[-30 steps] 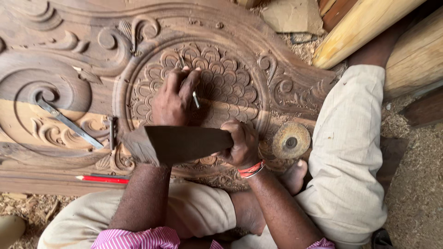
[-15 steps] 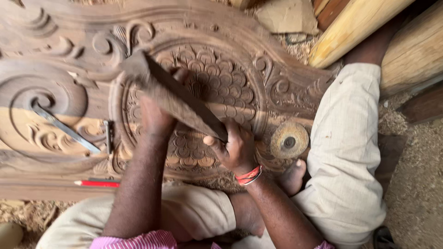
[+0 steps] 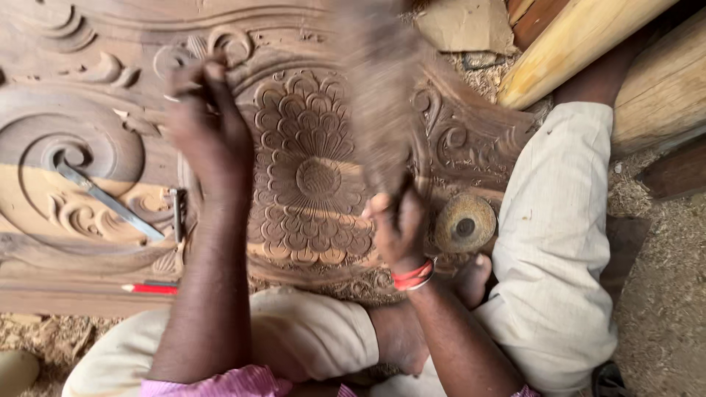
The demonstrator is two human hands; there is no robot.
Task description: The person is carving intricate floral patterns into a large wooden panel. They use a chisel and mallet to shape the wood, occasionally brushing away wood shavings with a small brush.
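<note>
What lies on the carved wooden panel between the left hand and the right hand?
In the head view, the round flower carving of the carved wooden panel lies between the left hand and the right hand; no loose tool rests there.

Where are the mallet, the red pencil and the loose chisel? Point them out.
mallet (image 3: pixel 375 95), head view, middle of its blurred head
red pencil (image 3: pixel 151 288), head view, middle of its shaft
loose chisel (image 3: pixel 110 202), head view, middle of its blade

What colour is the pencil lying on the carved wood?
Red, with a dark tip: the pencil shows in the head view, lower left.
</note>
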